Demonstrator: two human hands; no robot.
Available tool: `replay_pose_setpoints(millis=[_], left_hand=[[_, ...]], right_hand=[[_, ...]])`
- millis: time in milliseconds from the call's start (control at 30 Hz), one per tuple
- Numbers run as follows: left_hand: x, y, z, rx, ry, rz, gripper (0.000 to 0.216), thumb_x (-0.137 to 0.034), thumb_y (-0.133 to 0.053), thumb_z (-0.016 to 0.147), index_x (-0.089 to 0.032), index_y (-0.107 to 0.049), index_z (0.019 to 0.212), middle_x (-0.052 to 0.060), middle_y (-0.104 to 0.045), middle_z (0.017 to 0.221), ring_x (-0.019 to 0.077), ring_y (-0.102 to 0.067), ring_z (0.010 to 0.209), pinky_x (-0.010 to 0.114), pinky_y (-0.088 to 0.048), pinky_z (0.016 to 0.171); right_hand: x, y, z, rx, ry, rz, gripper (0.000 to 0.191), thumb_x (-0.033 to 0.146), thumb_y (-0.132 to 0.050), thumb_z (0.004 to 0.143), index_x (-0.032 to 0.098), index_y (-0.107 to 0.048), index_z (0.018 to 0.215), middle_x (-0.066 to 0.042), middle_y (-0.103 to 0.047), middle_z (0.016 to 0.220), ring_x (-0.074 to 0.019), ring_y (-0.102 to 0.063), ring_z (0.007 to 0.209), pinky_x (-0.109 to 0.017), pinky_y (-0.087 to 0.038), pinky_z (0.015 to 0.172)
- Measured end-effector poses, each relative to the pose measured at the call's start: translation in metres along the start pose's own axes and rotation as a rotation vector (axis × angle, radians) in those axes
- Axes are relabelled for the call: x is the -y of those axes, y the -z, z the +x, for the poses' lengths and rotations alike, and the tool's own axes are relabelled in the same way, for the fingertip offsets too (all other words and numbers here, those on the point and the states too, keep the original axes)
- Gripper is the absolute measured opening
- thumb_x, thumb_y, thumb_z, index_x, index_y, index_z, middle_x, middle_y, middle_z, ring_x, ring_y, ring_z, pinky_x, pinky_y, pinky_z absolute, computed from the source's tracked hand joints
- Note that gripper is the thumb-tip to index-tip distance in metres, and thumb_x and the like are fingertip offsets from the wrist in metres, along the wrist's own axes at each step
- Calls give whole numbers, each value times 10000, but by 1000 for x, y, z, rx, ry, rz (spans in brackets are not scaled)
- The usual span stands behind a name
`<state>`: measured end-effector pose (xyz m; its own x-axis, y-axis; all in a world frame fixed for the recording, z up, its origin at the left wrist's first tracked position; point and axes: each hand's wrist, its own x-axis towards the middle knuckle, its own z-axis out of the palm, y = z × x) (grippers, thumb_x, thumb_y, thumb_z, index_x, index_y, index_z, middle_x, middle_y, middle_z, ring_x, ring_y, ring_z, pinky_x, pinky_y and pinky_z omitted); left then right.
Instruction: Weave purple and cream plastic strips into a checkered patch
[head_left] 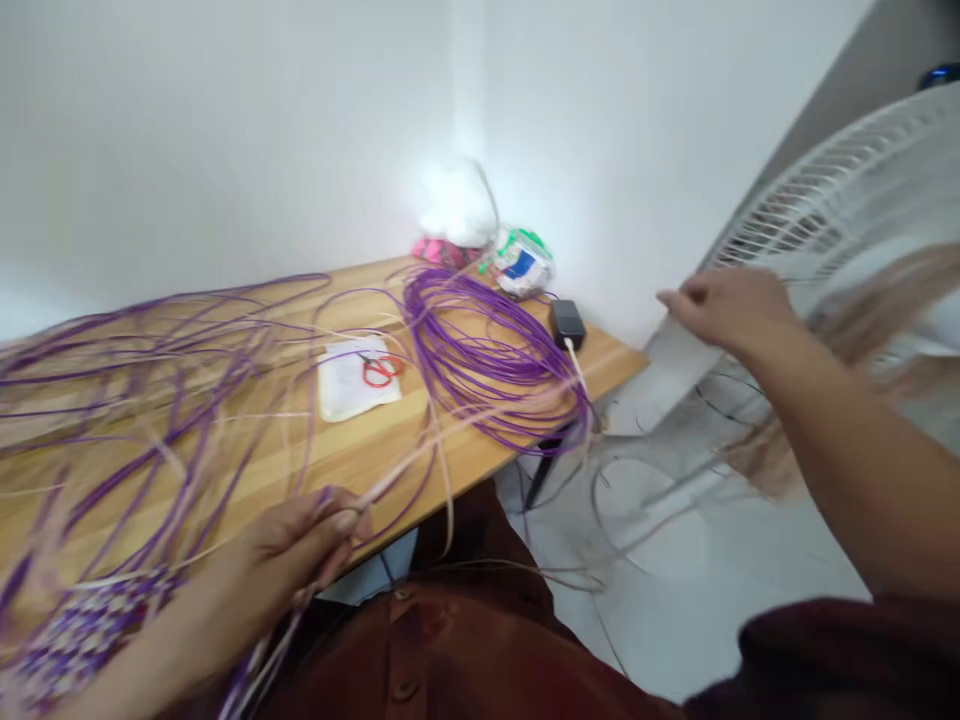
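My left hand [315,540] is closed at the table's front edge, pinching a pale cream strand [405,462] that runs up to the right in a blur. More purple and white strands hang below its fingers. Beside my left forearm lies a purple-and-white woven piece [94,630] with long loose purple strands [176,430] spreading from it. My right hand [731,312] is raised off to the right, past the table end, with its fingers curled in. Whether a strand is between those fingers is not clear. A big coil of purple strand [487,350] rests on the table between the hands.
On the wooden table [262,450] are red-handled scissors [381,371] on a white packet [341,400], a black box-shaped adapter [567,323], a plastic bag [525,265] and a bright lamp [454,200]. A white fan [795,220] stands close behind my right hand.
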<state>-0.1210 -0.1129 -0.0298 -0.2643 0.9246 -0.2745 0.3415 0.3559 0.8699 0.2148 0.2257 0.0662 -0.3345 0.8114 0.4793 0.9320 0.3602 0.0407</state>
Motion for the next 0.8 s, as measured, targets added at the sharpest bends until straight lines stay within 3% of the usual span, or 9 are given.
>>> replay_pose_setpoints(millis=[67,167,267,367,433,500,667,800], left_hand=[[-10,-7,2,65,-66,-16,359,-447,-466,894,-160,-580,711,-25,-473,571,102,-414,567,193,-358,574],[-17,-14,8,113,-75,-51,317,-410,-429,912,-163,-618,846,-42,-455,533,94,-396,526,197,-324,552],[-20,-18,10,123,-66,-51,315,-387,-415,911,-160,-627,857,-40,-478,534,90,-405,513,202,-317,546],[-21,-17,5,121,-61,-54,304,-366,-418,902,-156,-631,847,-42,-486,528,86,-403,499,201,-317,537],[-19,-14,0,101,-47,-45,305,-363,-423,894,-153,-637,840,-40,-494,525,85,-399,490,198,-313,520],[-16,-11,-4,76,-27,-31,312,-366,-422,888,-152,-644,838,-37,-505,528,84,-393,476,196,-305,497],[-9,-8,-14,8,-1,24,303,-341,-420,873,-156,-654,826,-36,-519,522,86,-410,469,190,-315,485],[-6,-9,-20,-16,-19,54,291,-312,-407,865,-172,-661,835,-40,-548,528,87,-434,466,188,-333,493]], right_hand=[[30,-21,-18,-7,78,99,390,427,-544,865,88,-732,821,-121,-700,785,-180,-582,762,-313,-290,622],[98,-27,-58,-82,316,552,220,331,-581,853,163,-722,840,-76,-712,868,-186,-616,841,-291,-404,739],[167,-8,-103,222,624,974,200,289,-546,891,200,-682,1007,-39,-691,1013,-162,-604,968,-268,-424,877],[211,6,-131,578,716,1172,188,285,-535,903,219,-665,1021,-7,-687,1009,-135,-613,943,-232,-442,845],[224,6,-137,772,643,1232,175,274,-513,914,210,-665,971,6,-692,913,-116,-621,835,-208,-454,753],[229,2,-138,872,554,1258,168,264,-511,910,197,-661,946,10,-682,837,-109,-606,755,-198,-443,675],[234,-2,-139,961,516,1249,183,279,-527,888,191,-674,952,3,-677,843,-117,-575,734,-203,-413,627],[237,-1,-143,941,512,1134,187,310,-539,869,185,-678,876,19,-610,680,-101,-497,599,-207,-349,527]])
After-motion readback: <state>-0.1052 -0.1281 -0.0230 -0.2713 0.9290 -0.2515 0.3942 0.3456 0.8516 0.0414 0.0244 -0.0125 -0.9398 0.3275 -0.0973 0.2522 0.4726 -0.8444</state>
